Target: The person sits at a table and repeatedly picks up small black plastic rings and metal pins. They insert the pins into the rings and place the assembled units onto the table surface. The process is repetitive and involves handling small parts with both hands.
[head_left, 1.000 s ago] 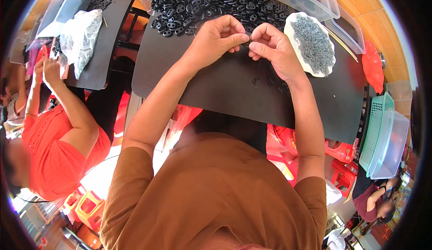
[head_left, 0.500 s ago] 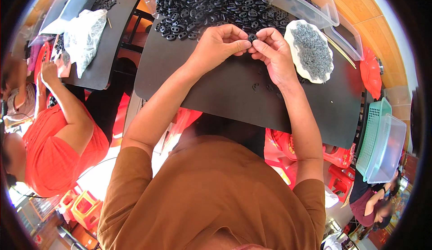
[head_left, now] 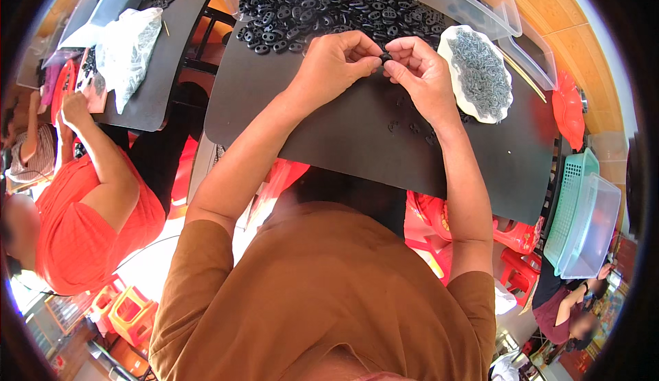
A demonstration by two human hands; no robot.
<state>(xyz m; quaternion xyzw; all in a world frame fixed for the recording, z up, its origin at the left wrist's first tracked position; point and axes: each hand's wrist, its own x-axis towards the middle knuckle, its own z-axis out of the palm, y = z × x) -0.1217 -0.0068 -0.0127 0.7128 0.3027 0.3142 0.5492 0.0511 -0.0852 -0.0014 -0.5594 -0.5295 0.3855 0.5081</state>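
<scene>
At the worktop [head_left: 322, 134], I hold a small black piece [head_left: 386, 58] between the fingertips of my 2 hands, just in front of a pile of black pieces [head_left: 322, 7] with holes. My left hand [head_left: 338, 58] is closed to a thumb-and-finger pinch at its left side; my right hand [head_left: 417, 71] pinches from the right, the lower fingers curled. Fingers cover most of the piece, so I cannot tell how it is turned. The likeliest mishap is a slip: with so little to grip, uneven pressure from either thumb could shoot it onto the worktop or into the pile, lost among its likes. Tiny dark bits [head_left: 414, 128] lie loose beside my right wrist, where a careless sweep could scatter them. The pale, scalloped dish [head_left: 489, 118] of grey parts [head_left: 480, 72] sits just beside my right hand; a knuckle catching its rim could spill it.
</scene>
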